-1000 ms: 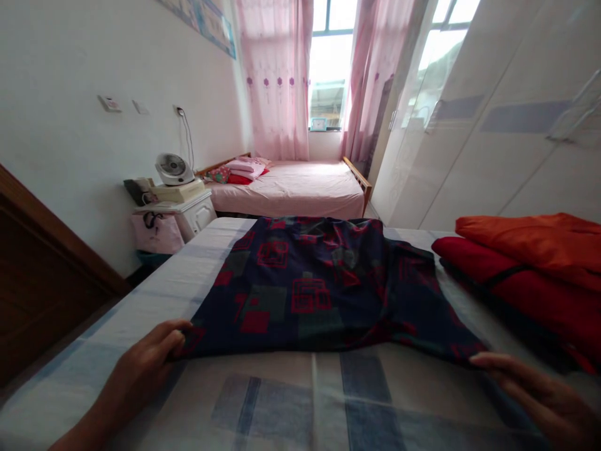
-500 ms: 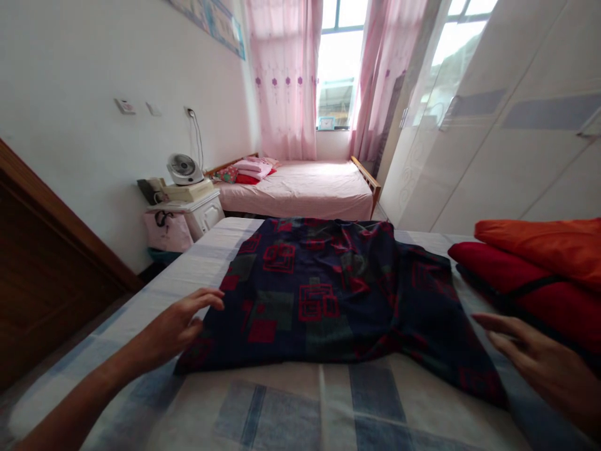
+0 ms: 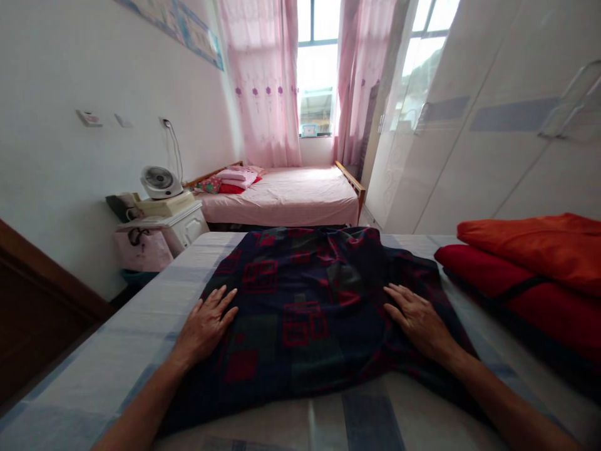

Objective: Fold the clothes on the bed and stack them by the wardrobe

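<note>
Both hands off the edges now, laid on top. A second ago I had a near corner of the dark patterned cloth pinched in each hand; half a second ago I'd let go, hands hovering out at the sides. Now: left hand palm down on the left side of the cloth, fingers extended and a bit spread. Right hand same pose on the right part, fingers pointing inward, thumb out. Grip wide on both, nothing pinched. Can't tell how hard I'm pressing.

Cloth lies spread on the near bed, on the blue-and-white sheet, right in front of me. Near edge sits lower in view than before, near left corner running down under my left forearm. View shifted too, so can't tell how much of that is the cloth. Wrinkles remain toward the far right part, by the red and grey patches.

Unchanged: orange cloth on top of red cloth, to the right on the same bed, apart from my right hand. Fan on its box, pink bed beyond: same spots.
</note>
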A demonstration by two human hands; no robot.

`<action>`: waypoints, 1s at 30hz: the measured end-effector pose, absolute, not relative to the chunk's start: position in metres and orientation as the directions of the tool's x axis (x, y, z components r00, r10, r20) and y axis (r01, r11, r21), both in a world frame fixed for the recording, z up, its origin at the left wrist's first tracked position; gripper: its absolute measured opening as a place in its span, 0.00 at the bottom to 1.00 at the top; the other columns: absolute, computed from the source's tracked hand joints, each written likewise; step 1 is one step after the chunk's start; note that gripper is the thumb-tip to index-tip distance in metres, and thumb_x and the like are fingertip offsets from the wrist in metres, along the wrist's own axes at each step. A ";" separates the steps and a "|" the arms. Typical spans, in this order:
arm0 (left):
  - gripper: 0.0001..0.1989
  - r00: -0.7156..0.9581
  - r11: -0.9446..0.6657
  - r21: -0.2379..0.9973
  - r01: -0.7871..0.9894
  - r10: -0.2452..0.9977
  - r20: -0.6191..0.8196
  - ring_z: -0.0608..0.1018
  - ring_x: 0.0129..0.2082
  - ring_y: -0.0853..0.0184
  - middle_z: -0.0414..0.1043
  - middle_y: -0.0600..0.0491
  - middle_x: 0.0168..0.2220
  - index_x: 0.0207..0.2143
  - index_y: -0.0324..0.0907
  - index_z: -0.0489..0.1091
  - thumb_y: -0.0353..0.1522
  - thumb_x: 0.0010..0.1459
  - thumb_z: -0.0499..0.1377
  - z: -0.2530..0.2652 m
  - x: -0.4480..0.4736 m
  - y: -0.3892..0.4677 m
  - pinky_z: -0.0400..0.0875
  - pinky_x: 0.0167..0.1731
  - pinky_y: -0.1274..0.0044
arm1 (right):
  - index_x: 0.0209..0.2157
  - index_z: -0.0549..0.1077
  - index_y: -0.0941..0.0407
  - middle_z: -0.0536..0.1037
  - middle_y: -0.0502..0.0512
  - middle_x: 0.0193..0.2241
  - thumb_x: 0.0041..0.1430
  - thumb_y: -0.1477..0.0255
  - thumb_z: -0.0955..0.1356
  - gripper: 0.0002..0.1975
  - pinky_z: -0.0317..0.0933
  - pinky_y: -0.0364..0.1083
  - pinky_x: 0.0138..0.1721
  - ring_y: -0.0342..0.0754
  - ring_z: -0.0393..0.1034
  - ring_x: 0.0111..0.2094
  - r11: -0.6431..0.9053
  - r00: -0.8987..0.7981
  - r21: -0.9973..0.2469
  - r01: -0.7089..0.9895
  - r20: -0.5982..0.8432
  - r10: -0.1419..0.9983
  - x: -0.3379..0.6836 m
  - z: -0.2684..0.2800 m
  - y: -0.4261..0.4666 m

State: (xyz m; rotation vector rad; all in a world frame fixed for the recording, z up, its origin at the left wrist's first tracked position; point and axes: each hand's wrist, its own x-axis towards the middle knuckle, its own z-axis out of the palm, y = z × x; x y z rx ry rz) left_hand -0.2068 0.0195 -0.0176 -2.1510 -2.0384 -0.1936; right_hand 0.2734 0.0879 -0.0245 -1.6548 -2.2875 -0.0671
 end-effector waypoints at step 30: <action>0.21 0.326 -0.351 0.038 0.935 0.899 0.291 0.57 0.62 0.57 0.58 0.49 0.60 0.52 0.47 0.66 0.42 0.60 0.47 0.034 -0.090 0.085 0.57 0.57 0.60 | 0.51 0.67 0.59 0.68 0.59 0.50 0.59 0.67 0.60 0.20 0.56 0.44 0.53 0.48 0.63 0.51 -0.002 0.055 -0.364 0.931 0.133 0.990 0.297 0.046 0.101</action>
